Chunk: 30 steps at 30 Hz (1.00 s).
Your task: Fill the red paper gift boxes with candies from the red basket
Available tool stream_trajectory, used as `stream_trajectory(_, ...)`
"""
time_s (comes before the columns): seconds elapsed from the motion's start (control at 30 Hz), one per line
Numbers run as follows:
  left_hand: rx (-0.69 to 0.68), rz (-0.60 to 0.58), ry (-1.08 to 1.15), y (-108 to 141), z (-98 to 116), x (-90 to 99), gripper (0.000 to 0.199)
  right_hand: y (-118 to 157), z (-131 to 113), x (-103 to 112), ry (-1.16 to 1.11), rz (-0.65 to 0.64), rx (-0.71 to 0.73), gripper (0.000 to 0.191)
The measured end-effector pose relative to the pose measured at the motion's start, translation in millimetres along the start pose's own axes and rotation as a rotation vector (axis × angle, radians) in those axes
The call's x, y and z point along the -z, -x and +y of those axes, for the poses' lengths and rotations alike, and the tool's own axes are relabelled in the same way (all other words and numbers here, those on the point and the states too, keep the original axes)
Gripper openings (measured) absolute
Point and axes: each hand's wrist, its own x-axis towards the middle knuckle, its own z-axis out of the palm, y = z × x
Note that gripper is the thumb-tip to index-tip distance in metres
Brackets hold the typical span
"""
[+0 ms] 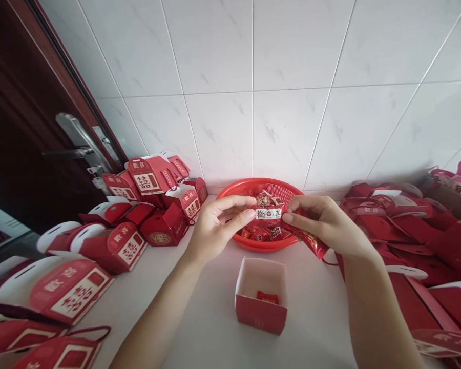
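Observation:
A red candy packet with a white label (269, 213) is stretched between both hands, above a red plastic basket (267, 247) of wrapped sweets. My left hand (218, 225) pinches its left end between thumb and fingers. The right end is pinched by my right hand (322, 223), which also has a red and gold wrapped packet (311, 242) under its fingers, angled down to the right. Below the basket stands an open red box (260, 313) with white inner walls. One small red wrapped sweet (268, 297) lies inside it.
Several assembled red gift boxes (128, 246) crowd the left side of the white table (211, 328). More red boxes, many looking flat, are piled at the right (411, 225). A tiled wall (284, 128) rises behind, with a dark door (23, 102) at the far left.

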Motion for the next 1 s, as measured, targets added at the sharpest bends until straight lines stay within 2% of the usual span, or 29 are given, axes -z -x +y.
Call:
stream_trajectory(0.4, -0.019, -0.006, 0.014, -0.8, -1.5, -0.2, 0.017, -0.3, 1.6, 1.1, 0.039, 0.008, 0.026, 0.035)
stream_trajectory(1.0, -0.02, -0.017, -0.036, -1.4, -5.4, 1.5, 0.021, -0.7, 2.9, 0.1, 0.047, 0.061, 0.05, 0.037)
